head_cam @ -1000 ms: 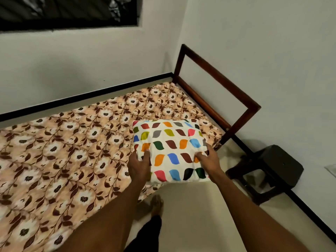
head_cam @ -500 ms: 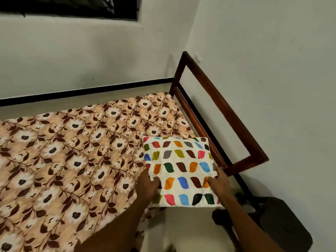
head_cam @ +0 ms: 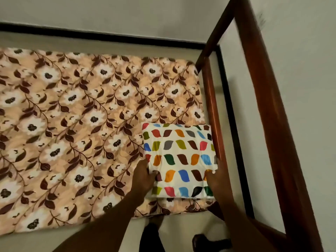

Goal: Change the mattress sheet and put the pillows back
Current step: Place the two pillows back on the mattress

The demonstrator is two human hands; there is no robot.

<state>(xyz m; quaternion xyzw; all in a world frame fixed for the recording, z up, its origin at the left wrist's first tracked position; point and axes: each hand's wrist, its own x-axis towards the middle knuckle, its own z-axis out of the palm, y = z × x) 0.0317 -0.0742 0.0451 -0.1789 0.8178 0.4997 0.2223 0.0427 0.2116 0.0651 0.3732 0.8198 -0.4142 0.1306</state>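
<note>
While both hands grip the pillow (head_cam: 179, 157), left hand (head_cam: 145, 176) and right hand (head_cam: 217, 179) should square it against the headboard rail (head_cam: 211, 110). Then pat it flat on the floral sheet (head_cam: 81, 124).

The pillow (head_cam: 179, 157) is square and white, printed with rows of leaf shapes in red, orange, blue, green, brown, grey and black. It lies flat on the near right corner of the mattress, its right edge just beside the wooden bed frame (head_cam: 212, 110). The sheet (head_cam: 87, 113) on the mattress is peach with white flowers and dark brown leaves, spread smooth over the top and down the near side.
</note>
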